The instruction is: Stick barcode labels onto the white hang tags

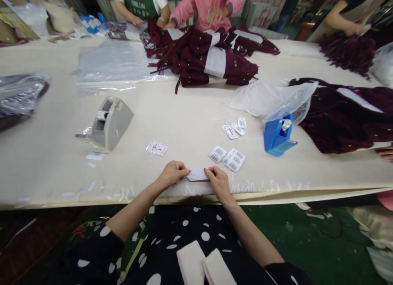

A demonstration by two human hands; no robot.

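Note:
Between my two hands, near the table's front edge, is a small white card-like piece (197, 174), perhaps a tag or packet. My left hand (174, 173) pinches its left end, and my right hand (218, 179) pinches the right end. Just beyond lies a small clear packet (156, 147) with a dark reddish item inside. To the right of it are barcode label sheets (235, 159), overlapping one another. Several small packets or tags (231, 131) lie behind those sheets.
A grey tape dispenser (115, 123) stands at left, a blue one (278, 135) at right. Folded maroon garments (196, 58) lie across the table, more (346, 117) at right. Clear plastic bags (110, 64) spread at back left. Several people work around the table.

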